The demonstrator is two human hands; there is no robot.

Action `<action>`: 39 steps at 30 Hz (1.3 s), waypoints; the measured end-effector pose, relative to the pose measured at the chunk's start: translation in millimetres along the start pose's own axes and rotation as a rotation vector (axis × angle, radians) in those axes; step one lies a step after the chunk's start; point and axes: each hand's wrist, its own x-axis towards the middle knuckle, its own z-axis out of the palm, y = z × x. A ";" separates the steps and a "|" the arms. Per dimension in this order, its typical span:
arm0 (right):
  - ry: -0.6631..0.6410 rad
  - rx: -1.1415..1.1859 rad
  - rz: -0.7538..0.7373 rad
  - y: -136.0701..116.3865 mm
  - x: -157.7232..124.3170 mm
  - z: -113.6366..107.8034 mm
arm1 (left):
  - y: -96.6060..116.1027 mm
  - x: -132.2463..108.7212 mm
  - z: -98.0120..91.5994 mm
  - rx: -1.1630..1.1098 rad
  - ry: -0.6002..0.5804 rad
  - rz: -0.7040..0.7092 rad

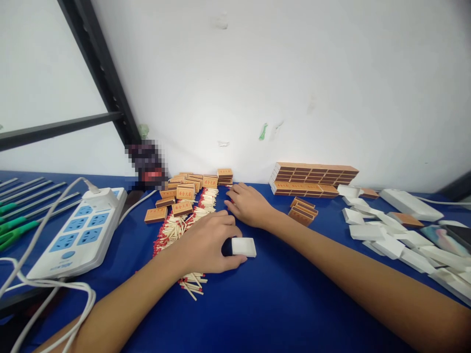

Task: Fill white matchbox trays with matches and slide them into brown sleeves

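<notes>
Item: one small white tray (244, 247), lying on the blue table (294, 299) beside the left hand (211, 242). The thumb is set along its near edge and the fingers are curved toward its far edge; whether it is firmly pinched cannot be told.

Right hand (250, 206): fingers bent down at the far end of the loose matches (170, 230); whether any are gripped is hidden.

Handling, as judged: tray very light, thin-walled, easily slid or crushed, best held gently by its two long sides. Matches light, stiff but brittle, readily rolled and scattered; best taken in small bundles by the bare sticks, clear of the red heads.

Surface: loose matchboxes (184, 193) are heaped behind the matches. A long matchbox stack (316, 175) is placed against the wall (257, 73), with a small matchbox group (303, 212) in front. More white trays (388, 245) are strewn at the right.

Room: a power strip (99, 245) with a plugged-in charger (99, 198) is found at the left, beside green-handled tools (18, 228). A black metal frame (106, 73) is seen against the pale, marked wall.
</notes>
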 end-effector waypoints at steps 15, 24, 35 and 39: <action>0.039 0.212 0.220 43.6 38.9 9.9 | -1.0 -0.1 -1.2 0.021 0.033 0.069; 0.013 0.261 0.193 47.0 22.9 -0.3 | -4.2 -0.3 2.0 0.016 0.076 -0.002; -0.012 0.349 0.218 53.5 -10.4 -14.2 | -2.7 0.1 6.5 -0.041 0.087 -0.005; -0.013 0.364 0.228 59.3 -14.5 -13.5 | -3.2 0.4 8.6 -0.041 0.094 0.002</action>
